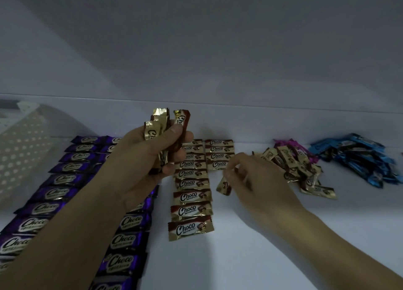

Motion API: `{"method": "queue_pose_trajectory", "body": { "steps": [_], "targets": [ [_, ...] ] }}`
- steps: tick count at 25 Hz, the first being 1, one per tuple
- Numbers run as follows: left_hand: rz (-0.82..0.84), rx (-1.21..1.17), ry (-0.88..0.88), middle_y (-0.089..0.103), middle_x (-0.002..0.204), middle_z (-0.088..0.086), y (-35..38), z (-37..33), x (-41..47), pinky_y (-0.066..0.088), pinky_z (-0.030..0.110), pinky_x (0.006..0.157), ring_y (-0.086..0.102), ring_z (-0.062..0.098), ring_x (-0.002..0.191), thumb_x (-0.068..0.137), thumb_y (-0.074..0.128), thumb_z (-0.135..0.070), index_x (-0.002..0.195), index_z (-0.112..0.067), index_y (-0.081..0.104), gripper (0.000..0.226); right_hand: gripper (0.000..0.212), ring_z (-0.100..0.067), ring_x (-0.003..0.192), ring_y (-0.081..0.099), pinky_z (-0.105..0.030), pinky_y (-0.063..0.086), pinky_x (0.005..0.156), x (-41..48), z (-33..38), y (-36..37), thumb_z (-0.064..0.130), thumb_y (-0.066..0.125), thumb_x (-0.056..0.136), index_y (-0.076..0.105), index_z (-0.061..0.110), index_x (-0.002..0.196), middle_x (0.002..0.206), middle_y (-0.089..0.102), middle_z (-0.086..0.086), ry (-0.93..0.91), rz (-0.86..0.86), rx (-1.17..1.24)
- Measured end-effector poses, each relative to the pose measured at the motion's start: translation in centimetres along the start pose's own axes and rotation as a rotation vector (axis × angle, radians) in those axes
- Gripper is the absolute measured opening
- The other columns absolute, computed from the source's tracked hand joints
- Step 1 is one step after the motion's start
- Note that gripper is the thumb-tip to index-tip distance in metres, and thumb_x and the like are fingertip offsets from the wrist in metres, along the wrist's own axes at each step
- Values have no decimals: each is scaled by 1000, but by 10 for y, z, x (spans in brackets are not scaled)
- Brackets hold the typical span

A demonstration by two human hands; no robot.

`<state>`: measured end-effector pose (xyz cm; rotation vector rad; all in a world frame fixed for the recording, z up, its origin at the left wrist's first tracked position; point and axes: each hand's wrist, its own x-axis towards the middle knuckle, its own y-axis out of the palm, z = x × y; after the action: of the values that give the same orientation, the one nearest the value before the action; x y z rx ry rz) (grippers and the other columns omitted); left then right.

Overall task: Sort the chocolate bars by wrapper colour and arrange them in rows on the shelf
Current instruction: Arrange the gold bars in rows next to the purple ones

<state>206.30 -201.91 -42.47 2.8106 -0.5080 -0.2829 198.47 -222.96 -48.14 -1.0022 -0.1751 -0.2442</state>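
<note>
Grips gold bars in left hand, pinches a bar in right hand beside gold row; risks dropping it askew.

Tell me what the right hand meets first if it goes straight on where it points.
Probably the end bar of the short gold row, just ahead of the right hand, which pinches a gold bar. Height above the shelf is unclear.

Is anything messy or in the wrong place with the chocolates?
Yes. A few pink bars are tangled into the loose gold heap, so two colours mix there. The blue bars are a jumbled pile too, unlike the neat purple rows and gold rows.
</note>
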Motion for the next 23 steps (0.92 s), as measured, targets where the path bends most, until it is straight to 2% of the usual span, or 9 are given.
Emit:
{"method": "queue_pose_trajectory", "body": {
  "steps": [2, 4, 8, 12, 14, 17, 18, 21, 23],
  "targets": [
    [3, 1, -3, 75, 91, 5, 2, 0, 0, 41, 19, 40, 59, 9, 57, 78, 67, -25, 110, -7, 67, 37, 13, -1, 80, 52, -24, 44, 69, -3, 2, 8, 49, 56, 94, 56, 36, 92, 83, 51, 17, 1, 52, -108],
    [4, 1, -8, 74, 88, 5, 3, 0, -1, 41, 19, 40, 58, 9, 56, 77, 67, -25, 108, -7, 67, 35, 16, -3, 82, 51, -26, 44, 71, -4, -2, 7, 46, 61, 91, 54, 33, 84, 83, 50, 16, 1, 64, -165],
    [-11, -8, -9, 74, 86, 5, 1, 0, 0, 41, 19, 40, 58, 9, 55, 80, 67, -24, 109, -6, 67, 34, 18, 2, 86, 54, -9, 40, 72, -3, -9, 1, 18, 74, 87, 64, 33, 85, 83, 59, 20, -43, 78, -22],
    [-36, -62, -54, 72, 85, 8, 3, 0, 1, 41, 20, 40, 59, 13, 56, 93, 61, -13, 110, -7, 66, 19, 17, -6, 84, 58, -1, 35, 82, 3, -17, 17, 8, 78, 84, 79, 23, 92, 90, 70, 13, -197, -26, -52],
    [-48, -108, -82, 68, 77, 8, 2, -1, 1, 42, 21, 40, 61, 15, 57, 95, 57, -6, 111, -6, 64, 17, 16, -10, 86, 60, -4, 37, 80, 2, -17, 21, 7, 76, 85, 80, 20, 94, 92, 68, 9, -176, -46, -52],
    [-58, -102, -77, 65, 69, 5, 1, -2, 1, 42, 21, 40, 60, 15, 57, 95, 56, -2, 104, -7, 65, 13, 16, -14, 85, 60, -21, 44, 76, 1, -18, 22, 5, 75, 86, 79, 19, 94, 90, 68, 7, -187, -94, -102],
    [-57, -94, -68, 65, 70, 5, 1, -1, 1, 42, 21, 41, 61, 15, 57, 95, 57, -2, 102, -7, 65, 12, 17, -14, 85, 60, -22, 44, 76, 2, -18, 22, 5, 75, 86, 79, 18, 95, 90, 68, 6, -191, -103, -116],
    [-35, -47, -38, 67, 74, 5, 0, 1, 1, 43, 21, 42, 61, 13, 58, 93, 61, -5, 103, -7, 70, 14, 18, -11, 90, 58, -14, 39, 80, 2, -17, 23, 6, 71, 88, 77, 19, 99, 95, 66, 9, -184, -99, -154],
    [-13, 25, -2, 66, 77, 6, -2, 3, 2, 44, 20, 43, 60, 12, 59, 90, 65, -6, 106, -6, 71, 16, 19, -4, 96, 56, -9, 39, 85, 0, -12, 20, 15, 68, 91, 75, 24, 107, 100, 64, 16, -158, -117, -119]
  ]
}}
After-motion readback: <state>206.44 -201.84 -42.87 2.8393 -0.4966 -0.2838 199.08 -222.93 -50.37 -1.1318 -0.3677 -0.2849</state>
